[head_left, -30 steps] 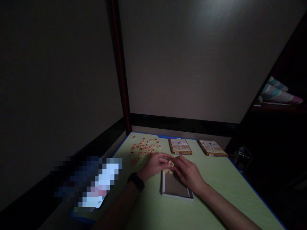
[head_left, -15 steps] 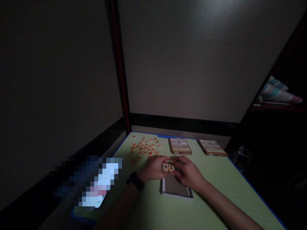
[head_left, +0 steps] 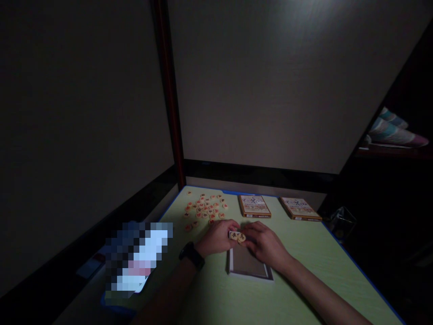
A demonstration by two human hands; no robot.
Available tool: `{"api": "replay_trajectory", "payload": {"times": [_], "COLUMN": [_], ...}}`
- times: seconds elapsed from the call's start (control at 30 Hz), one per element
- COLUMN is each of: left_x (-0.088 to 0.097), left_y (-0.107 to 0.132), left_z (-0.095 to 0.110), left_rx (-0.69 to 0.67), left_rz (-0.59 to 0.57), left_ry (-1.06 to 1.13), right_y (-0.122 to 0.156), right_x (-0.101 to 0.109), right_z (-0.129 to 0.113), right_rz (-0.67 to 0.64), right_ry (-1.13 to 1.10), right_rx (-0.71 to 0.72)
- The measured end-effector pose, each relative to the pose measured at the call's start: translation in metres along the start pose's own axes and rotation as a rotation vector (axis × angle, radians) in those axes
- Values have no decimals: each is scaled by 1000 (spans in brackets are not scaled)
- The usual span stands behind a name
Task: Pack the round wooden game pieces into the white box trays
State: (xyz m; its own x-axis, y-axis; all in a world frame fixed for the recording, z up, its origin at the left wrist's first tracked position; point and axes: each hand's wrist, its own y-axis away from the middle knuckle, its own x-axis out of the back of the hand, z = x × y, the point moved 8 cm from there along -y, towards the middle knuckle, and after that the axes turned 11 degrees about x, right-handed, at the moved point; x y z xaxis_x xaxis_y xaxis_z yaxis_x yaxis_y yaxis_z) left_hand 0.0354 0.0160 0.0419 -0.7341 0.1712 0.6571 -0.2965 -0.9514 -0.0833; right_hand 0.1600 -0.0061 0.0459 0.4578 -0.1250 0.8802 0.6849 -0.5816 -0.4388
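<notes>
Two round, pale Chinese chess pieces with dark characters sit side by side between my hands, a left piece point(head_left: 233, 235) and a right piece point(head_left: 241, 237). They are at the far end of a shallow open box point(head_left: 248, 262) with a white rim and brown inside. My left hand point(head_left: 218, 235), with a black watch on its wrist, curls round the left piece; some of its fingertips are hidden. From the other side, my right hand point(head_left: 265, 243) closes thumb and fingers on the right piece. Many loose chess pieces point(head_left: 206, 208), red and dark marked, lie scattered beyond my left hand.
Two flat printed boxes lie at the table's far side, a nearer-left one point(head_left: 255, 206) and a right one point(head_left: 300, 209). A pixelated bright device point(head_left: 144, 257) is at the left edge. The green table point(head_left: 324, 271) has a blue rim and meets walls behind and left.
The two pieces shift very slightly between my hands. Both hands keep almost the same place and pose, and the scattered pieces stay put.
</notes>
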Motion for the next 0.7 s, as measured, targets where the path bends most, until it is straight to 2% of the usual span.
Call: {"api": "replay_trajectory", "payload": {"times": [0.23,0.37,0.47,0.6,0.7], "left_x": [-4,4,27,80,105], "left_y": [1,-1,-9,-15,-11], "left_z": [-1,-4,-15,-43,-59], "left_rx": [12,4,32,122,230], "left_rz": [-18,-43,-22,286,413], "left_ry": [29,59,236,353,212], "right_y": [1,0,0,2,7], "right_x": [-4,0,10,19,20], "right_z": [3,2,5,16,30], "right_rz": [-6,23,98,214,327], "right_ry": [-2,-63,-144,-224,-308], "right_rx": [-14,-2,-24,-100,-204]}}
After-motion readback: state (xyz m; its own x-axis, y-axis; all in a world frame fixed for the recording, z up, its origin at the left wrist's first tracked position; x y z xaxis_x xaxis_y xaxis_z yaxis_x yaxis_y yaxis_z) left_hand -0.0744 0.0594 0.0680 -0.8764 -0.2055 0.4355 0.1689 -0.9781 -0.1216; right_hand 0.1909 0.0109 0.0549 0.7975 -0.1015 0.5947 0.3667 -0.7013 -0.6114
